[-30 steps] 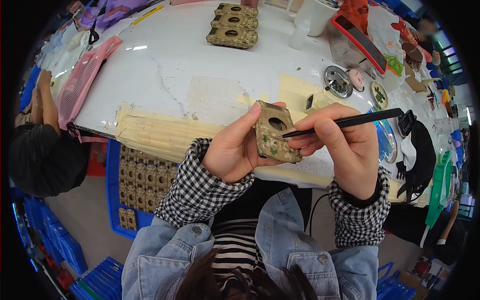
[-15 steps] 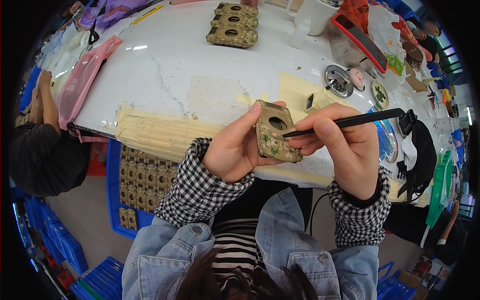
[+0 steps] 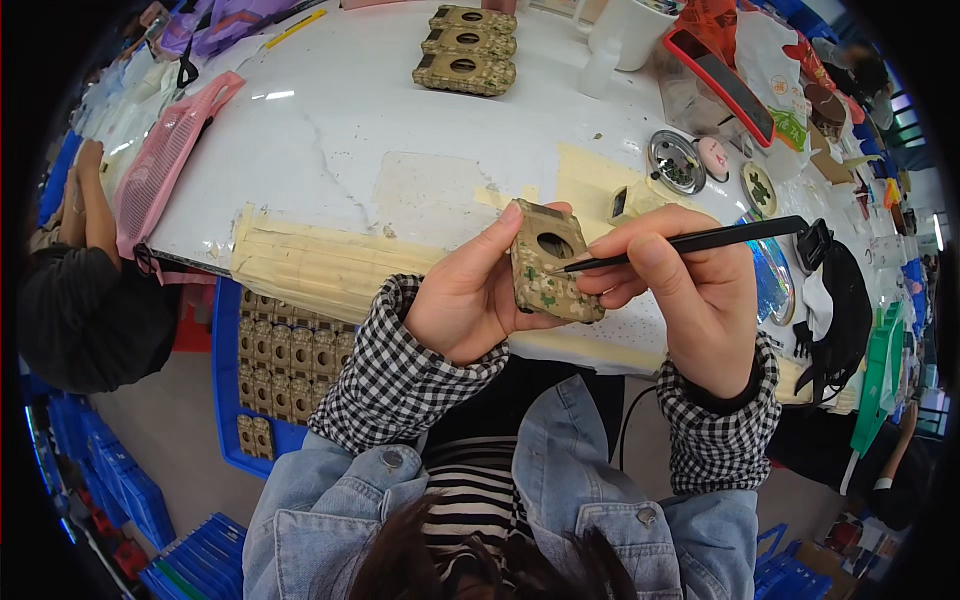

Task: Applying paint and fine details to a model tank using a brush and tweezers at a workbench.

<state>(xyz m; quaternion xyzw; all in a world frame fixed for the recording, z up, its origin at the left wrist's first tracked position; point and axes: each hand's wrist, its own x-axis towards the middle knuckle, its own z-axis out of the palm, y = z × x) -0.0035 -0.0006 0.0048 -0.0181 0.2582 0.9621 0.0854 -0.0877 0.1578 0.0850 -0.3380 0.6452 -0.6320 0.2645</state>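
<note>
My left hand (image 3: 475, 290) is closed round a small camouflage-patterned casing (image 3: 545, 285) with a round hole, tilted up above the table's near edge. Black tweezers (image 3: 690, 242) are pinched in my right hand (image 3: 690, 290). Their tips touch or hover just over the casing's face below the hole, beside a green patch; contact is hard to make out. Some right fingertips rest by the casing's right edge. Farther off, several matching casings (image 3: 464, 72) stand in a row on the white table (image 3: 330, 120).
A blue crate (image 3: 228, 380) of similar casings sits below the table at left. Masking tape (image 3: 320, 270) covers the near edge. To the right are a round metal dish (image 3: 677, 162), a round tin (image 3: 760, 189) and a red-framed phone (image 3: 720, 85). A co-worker's arm (image 3: 95, 200) shows at left.
The tweezer tips have shifted very slightly left and up on the casing. Both hands otherwise hold nearly the same position.
</note>
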